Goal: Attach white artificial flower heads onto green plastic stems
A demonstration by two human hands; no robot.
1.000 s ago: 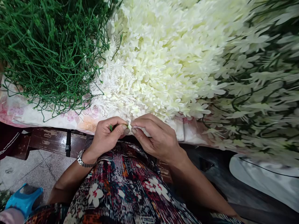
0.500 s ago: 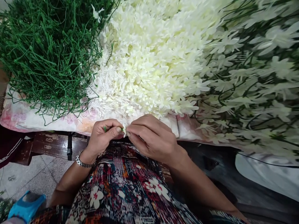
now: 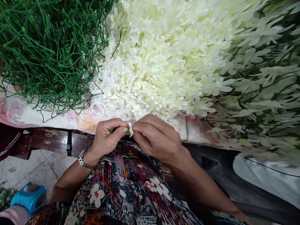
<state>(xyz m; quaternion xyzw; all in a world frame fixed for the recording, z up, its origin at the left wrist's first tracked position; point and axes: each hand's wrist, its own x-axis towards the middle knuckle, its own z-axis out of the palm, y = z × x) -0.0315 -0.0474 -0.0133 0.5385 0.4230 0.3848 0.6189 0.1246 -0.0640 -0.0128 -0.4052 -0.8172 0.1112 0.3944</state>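
Note:
My left hand (image 3: pixel 110 136), a metal-band watch on its wrist, pinches a green artificial stem (image 3: pixel 111 129) between thumb and forefinger. A small white artificial flower (image 3: pixel 130 129) sits at the stem's tip, between my two hands. My right hand (image 3: pixel 158 137) is closed, its thumb and forefinger pinching the far side of that flower. Just beyond my hands lie a heap of white thread-like stamens (image 3: pixel 112 84) and a big pile of loose cream-white petals (image 3: pixel 168 62). Green stems (image 3: pixel 51 53) are heaped at the left.
Assembled white flowers (image 3: pixel 264 81) on stems crowd the right side. A floral-patterned cloth (image 3: pixel 77 120) covers the table edge. Below it are a dark wooden bench (image 3: pixel 52 142) with a strap, a blue plastic object (image 3: pixel 28 198) at the lower left and a white rounded object (image 3: pixel 264 175) at the right.
The view has shifted slightly, so the piles look closer. Both hands remain together at the flower, which shows more plainly between the fingertips now.

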